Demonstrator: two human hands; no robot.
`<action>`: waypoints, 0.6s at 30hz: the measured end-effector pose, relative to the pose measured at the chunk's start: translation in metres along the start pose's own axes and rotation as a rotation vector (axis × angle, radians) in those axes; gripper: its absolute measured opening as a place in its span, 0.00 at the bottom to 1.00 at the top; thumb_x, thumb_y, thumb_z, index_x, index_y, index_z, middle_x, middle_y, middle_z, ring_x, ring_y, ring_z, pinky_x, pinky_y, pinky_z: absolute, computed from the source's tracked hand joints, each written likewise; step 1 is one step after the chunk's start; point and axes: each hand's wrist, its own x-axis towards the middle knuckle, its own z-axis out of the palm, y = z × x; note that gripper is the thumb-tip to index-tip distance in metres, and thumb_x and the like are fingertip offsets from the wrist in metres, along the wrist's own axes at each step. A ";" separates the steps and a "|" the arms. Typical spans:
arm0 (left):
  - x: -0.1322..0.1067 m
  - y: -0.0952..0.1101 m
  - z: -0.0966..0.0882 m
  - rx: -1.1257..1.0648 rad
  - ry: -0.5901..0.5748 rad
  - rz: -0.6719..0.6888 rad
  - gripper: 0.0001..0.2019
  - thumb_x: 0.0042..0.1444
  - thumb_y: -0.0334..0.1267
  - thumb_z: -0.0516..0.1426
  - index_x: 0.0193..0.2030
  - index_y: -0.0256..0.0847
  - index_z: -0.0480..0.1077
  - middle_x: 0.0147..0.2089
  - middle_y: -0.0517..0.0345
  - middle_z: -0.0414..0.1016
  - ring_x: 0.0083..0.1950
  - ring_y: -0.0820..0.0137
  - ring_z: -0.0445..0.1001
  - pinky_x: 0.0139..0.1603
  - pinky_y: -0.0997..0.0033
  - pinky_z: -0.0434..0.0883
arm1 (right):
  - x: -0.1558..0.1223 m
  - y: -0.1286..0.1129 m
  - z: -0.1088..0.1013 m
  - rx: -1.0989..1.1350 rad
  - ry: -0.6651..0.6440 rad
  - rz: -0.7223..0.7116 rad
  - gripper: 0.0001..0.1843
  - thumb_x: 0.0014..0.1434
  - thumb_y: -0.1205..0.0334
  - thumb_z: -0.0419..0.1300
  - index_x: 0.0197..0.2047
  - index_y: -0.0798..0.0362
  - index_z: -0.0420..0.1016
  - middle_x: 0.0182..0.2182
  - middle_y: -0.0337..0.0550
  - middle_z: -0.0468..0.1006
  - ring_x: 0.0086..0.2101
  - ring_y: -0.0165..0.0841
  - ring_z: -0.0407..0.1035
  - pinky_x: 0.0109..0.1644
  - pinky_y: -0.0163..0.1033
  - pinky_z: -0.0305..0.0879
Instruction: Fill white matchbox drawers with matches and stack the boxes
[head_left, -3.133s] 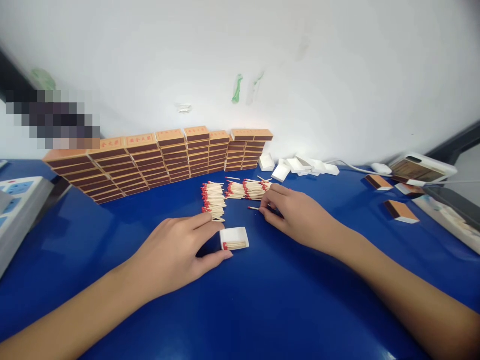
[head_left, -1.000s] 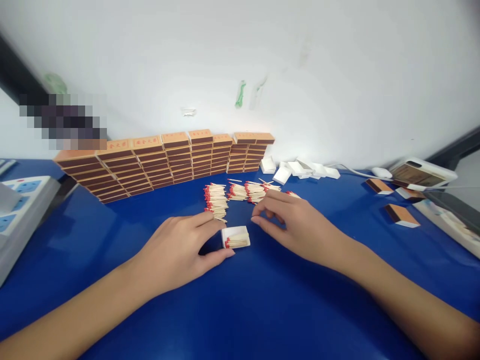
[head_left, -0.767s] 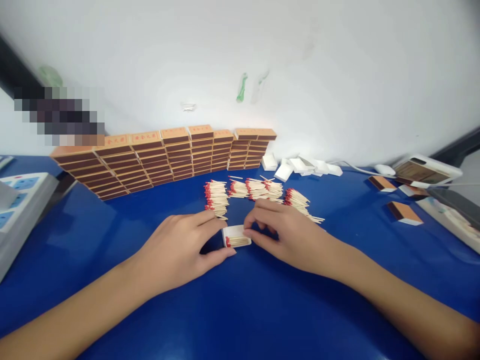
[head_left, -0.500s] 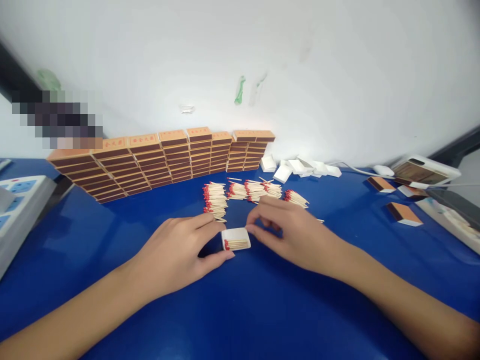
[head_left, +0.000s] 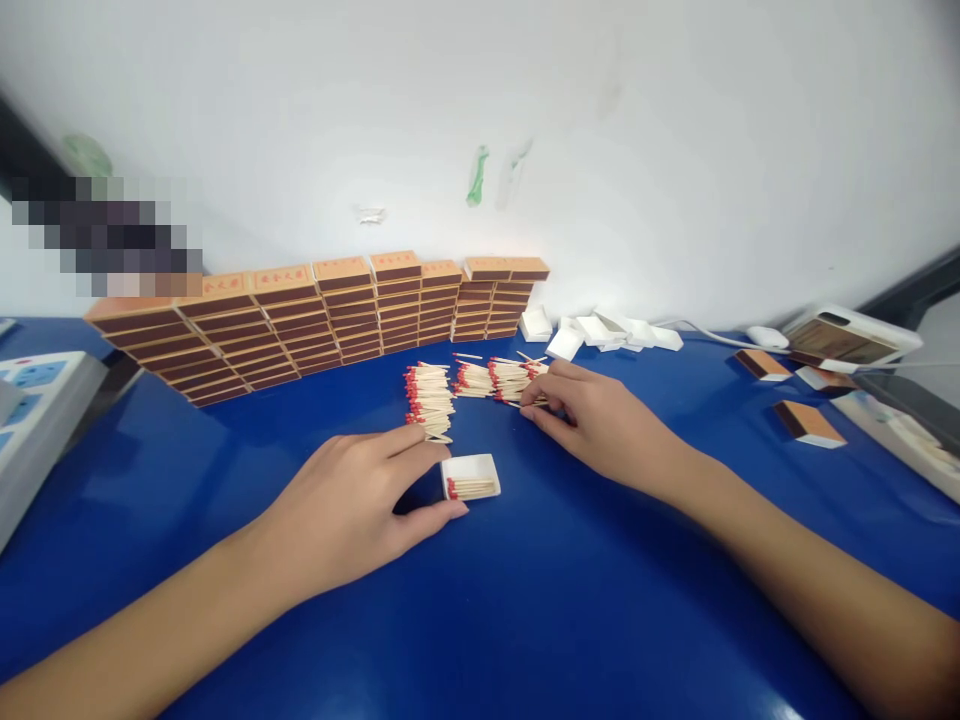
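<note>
In the head view, a white tray (head_left: pixel 471 465) is seen flat on the table (head_left: pixel 480 620), a short row of matches (head_left: pixel 472 488) laid along its near side, heads to the left. Its left end is grasped by the left hand (head_left: pixel 367 480), thumb at the near wall and forefinger at the far one. By the right hand (head_left: pixel 592 420), the edge of a match pile (head_left: pixel 510 378) is reached; finger and thumb are bent close together by a single match (head_left: pixel 512 404), but whether it is pinched cannot be told.

The tray is judged very light, of thin card, easily crushed or slid; it is best steadied lightly by opposite walls. The matches, judged stiff but brittle, are best taken by the plain wooden end.

The table is blue and glossy, probably slippery. It is backed by a pale, marked wall (head_left: pixel 675 180), along which stacked boxes (head_left: pixel 420 310) and spare trays (head_left: pixel 600 330) are ranged. At the right, a cable (head_left: pixel 720 340) and a loose box (head_left: pixel 810 424) are seen.
</note>
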 end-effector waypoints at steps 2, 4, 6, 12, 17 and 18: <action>0.000 0.000 0.000 -0.002 -0.004 0.002 0.14 0.67 0.47 0.64 0.52 0.41 0.78 0.40 0.61 0.80 0.32 0.70 0.77 0.31 0.68 0.70 | 0.000 0.000 0.001 0.007 -0.003 -0.008 0.07 0.71 0.64 0.58 0.42 0.52 0.78 0.40 0.45 0.75 0.32 0.34 0.70 0.37 0.39 0.64; 0.000 0.000 -0.001 0.000 -0.007 0.002 0.14 0.67 0.48 0.65 0.52 0.41 0.78 0.40 0.61 0.80 0.32 0.70 0.77 0.31 0.68 0.70 | 0.000 -0.001 0.000 0.010 -0.019 -0.022 0.08 0.71 0.64 0.58 0.42 0.52 0.78 0.40 0.45 0.75 0.33 0.34 0.70 0.37 0.39 0.64; 0.001 0.000 -0.001 0.004 -0.004 0.000 0.14 0.67 0.48 0.65 0.52 0.41 0.78 0.40 0.61 0.80 0.32 0.70 0.77 0.30 0.68 0.70 | 0.001 -0.002 0.000 0.020 -0.037 -0.040 0.08 0.72 0.64 0.57 0.42 0.52 0.77 0.41 0.46 0.76 0.34 0.35 0.70 0.38 0.39 0.64; 0.001 0.000 0.000 0.004 -0.002 -0.001 0.13 0.67 0.47 0.65 0.51 0.41 0.78 0.40 0.61 0.80 0.31 0.70 0.77 0.30 0.68 0.70 | 0.003 -0.003 0.004 0.057 -0.024 -0.074 0.07 0.73 0.64 0.56 0.44 0.51 0.75 0.44 0.47 0.77 0.37 0.36 0.73 0.41 0.39 0.67; 0.001 0.001 -0.001 0.002 -0.001 0.001 0.14 0.67 0.48 0.64 0.53 0.42 0.78 0.43 0.59 0.82 0.32 0.71 0.77 0.31 0.69 0.71 | 0.003 -0.002 0.009 0.042 0.043 -0.035 0.04 0.72 0.62 0.60 0.49 0.51 0.74 0.46 0.48 0.78 0.38 0.37 0.74 0.42 0.41 0.69; 0.001 0.001 -0.001 0.002 0.000 0.003 0.14 0.67 0.47 0.64 0.52 0.41 0.78 0.43 0.59 0.82 0.32 0.71 0.78 0.31 0.70 0.71 | 0.003 -0.003 0.009 0.036 0.041 -0.033 0.04 0.72 0.62 0.60 0.49 0.51 0.74 0.46 0.48 0.78 0.38 0.37 0.74 0.43 0.41 0.69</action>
